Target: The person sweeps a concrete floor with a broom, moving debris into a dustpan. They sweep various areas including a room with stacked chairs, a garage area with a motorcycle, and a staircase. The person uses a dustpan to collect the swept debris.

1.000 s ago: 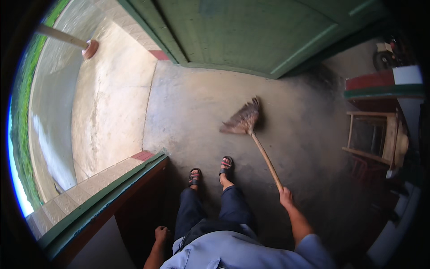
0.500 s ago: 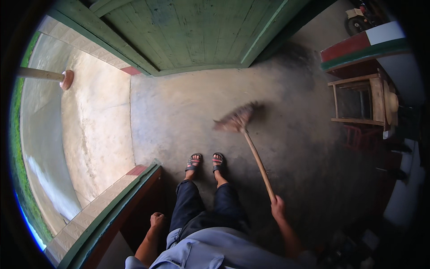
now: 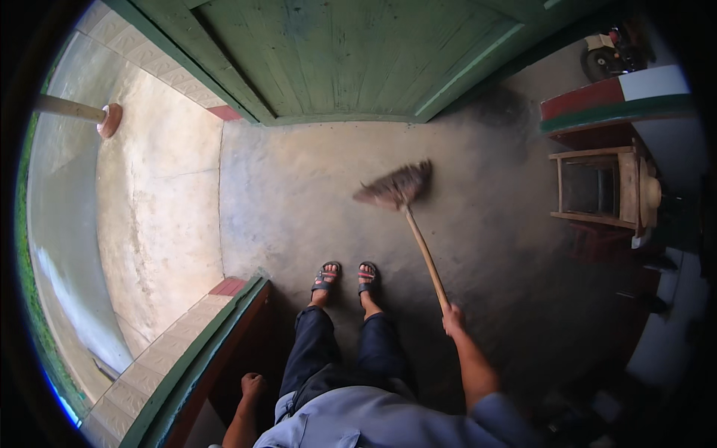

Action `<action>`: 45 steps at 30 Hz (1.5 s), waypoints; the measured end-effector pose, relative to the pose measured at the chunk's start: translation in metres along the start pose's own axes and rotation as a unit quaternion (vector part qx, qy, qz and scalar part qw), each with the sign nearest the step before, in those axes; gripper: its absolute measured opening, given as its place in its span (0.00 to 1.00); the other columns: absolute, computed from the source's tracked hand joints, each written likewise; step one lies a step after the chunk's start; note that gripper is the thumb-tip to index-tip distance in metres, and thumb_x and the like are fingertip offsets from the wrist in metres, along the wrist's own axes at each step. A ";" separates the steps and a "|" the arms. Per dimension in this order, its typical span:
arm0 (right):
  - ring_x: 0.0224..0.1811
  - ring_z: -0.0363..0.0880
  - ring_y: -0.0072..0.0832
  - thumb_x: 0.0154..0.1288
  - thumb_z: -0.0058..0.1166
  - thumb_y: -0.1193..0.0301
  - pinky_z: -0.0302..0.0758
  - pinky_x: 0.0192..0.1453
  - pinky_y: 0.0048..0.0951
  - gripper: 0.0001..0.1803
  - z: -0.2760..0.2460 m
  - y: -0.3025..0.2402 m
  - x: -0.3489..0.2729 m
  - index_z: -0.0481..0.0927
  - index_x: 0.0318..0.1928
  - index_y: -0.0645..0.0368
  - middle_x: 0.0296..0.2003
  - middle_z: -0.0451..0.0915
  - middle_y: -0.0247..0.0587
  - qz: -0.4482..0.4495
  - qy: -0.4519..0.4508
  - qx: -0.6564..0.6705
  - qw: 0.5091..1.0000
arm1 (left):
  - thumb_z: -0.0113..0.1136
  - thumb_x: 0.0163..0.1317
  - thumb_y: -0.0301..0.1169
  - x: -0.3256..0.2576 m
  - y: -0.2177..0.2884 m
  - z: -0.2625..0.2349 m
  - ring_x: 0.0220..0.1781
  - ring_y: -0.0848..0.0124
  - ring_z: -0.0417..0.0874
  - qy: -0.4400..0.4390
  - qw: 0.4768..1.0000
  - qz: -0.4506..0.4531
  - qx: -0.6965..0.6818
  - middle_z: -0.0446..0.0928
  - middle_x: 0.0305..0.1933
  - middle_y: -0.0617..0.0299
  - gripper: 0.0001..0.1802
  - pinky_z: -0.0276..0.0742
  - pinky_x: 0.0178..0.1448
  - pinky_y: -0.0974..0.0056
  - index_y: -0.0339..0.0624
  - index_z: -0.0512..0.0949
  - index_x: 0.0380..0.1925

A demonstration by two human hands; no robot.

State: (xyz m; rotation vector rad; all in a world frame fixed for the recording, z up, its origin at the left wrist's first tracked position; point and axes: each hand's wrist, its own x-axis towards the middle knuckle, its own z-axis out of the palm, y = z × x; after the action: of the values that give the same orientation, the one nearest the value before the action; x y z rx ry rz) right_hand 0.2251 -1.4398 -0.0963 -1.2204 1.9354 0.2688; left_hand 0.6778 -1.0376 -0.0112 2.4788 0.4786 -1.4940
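My right hand [image 3: 453,321] is wrapped round the upper end of a mop [image 3: 427,254]. Its pale wooden handle slants away from me to a ragged, brownish-grey head, spread in a fan on the concrete floor ahead of my feet. The head looks slightly blurred. Down by my left thigh, my left hand [image 3: 253,385] is closed in a fist, with nothing visible in it. It is nearest the low wall with the green edge.
A green wooden door [image 3: 358,60] spans the far side. To the left, a tiled ledge with a green edge [image 3: 216,336] borders the doorway to a paler outdoor strip [image 3: 164,187]. At right lies a wooden-framed chair or stool [image 3: 595,187]; a wheeled vehicle [image 3: 601,60] stands far right.
The mop head has shifted slightly away from me. My right hand has moved forward and left, with more of the forearm showing. My left hand is a little lower in view.
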 end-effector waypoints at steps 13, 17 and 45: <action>0.37 0.70 0.49 0.56 0.43 0.66 0.67 0.36 0.39 0.13 0.010 -0.013 -0.143 0.71 0.38 0.63 0.31 0.72 0.54 -0.133 0.019 -0.029 0.990 | 0.50 0.42 0.34 0.001 0.101 -0.003 0.36 0.62 0.77 0.056 0.976 0.105 0.183 0.76 0.29 0.51 0.13 0.71 0.42 0.64 0.39 0.77 0.26; 0.36 0.70 0.49 0.57 0.39 0.63 0.66 0.38 0.43 0.13 0.057 -0.118 -0.069 0.69 0.32 0.60 0.31 0.74 0.50 -0.155 -0.012 -0.123 0.980 | 0.51 0.42 0.31 0.009 0.081 -0.021 0.25 0.69 0.77 -0.017 0.991 0.125 0.046 0.75 0.22 0.55 0.11 0.73 0.30 0.67 0.36 0.76 0.25; 0.27 0.73 0.37 0.62 0.35 0.60 0.70 0.29 0.34 0.17 -0.138 0.299 -0.237 0.74 0.34 0.58 0.25 0.73 0.46 0.011 0.135 -0.223 0.965 | 0.52 0.44 0.33 -0.022 0.131 0.086 0.18 0.74 0.74 -0.037 0.946 0.255 0.196 0.73 0.16 0.62 0.09 0.70 0.21 0.69 0.39 0.75 0.18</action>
State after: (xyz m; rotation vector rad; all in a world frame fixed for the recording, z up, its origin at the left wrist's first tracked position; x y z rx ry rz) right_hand -0.0468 -1.2093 0.0961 -1.5934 2.1970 0.6019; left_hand 0.6472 -1.1916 -0.0305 2.5236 -0.4926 -1.5544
